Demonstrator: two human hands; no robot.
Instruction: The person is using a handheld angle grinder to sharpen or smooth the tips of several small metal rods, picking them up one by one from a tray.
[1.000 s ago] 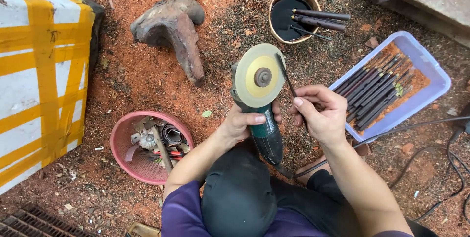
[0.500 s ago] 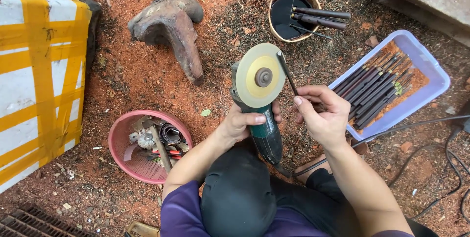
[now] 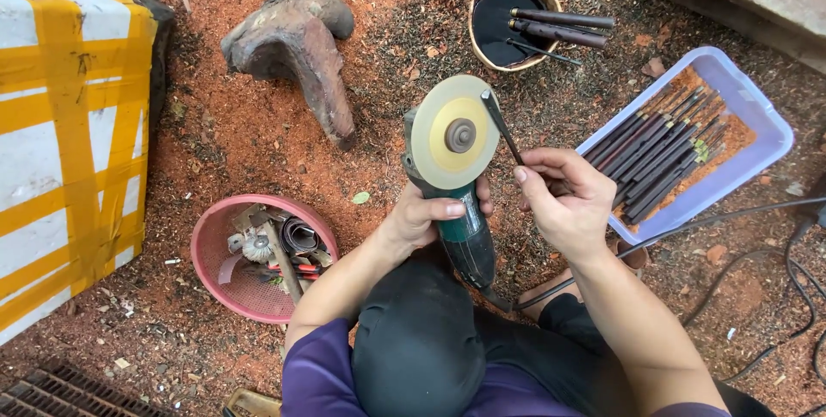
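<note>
Green grinder (image 3: 460, 232), one chisel (image 3: 502, 127), two hands

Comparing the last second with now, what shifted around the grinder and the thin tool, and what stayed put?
Little changed. The right hand keeps its pinch on the thin dark tool, whose tip stays at the right edge of the yellow disc. The left hand still grips the green grinder body. The pink bowl, purple tray, round pot and wood piece did not move.
</note>
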